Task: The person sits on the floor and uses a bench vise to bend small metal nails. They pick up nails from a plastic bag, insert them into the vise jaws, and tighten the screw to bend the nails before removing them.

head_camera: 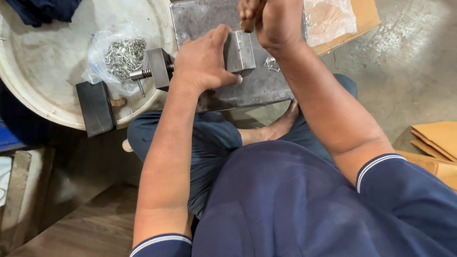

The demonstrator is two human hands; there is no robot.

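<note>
My left hand [203, 61] clasps a grey steel block tool [239, 51] that lies on a dark metal plate [257, 88]. A second steel block [158, 67] with a threaded rod sticks out to the left of that hand. My right hand [272, 21] is closed around a wooden handle [247, 25], held just above the steel block. The head of the handled tool is hidden by my hand.
A round white tub lid [43, 71] on the left carries a clear bag of small metal pins [123, 54] and a dark rectangular block [96, 108]. Cardboard [366, 16] with a plastic bag lies behind the plate. More cardboard pieces [438, 138] lie at right.
</note>
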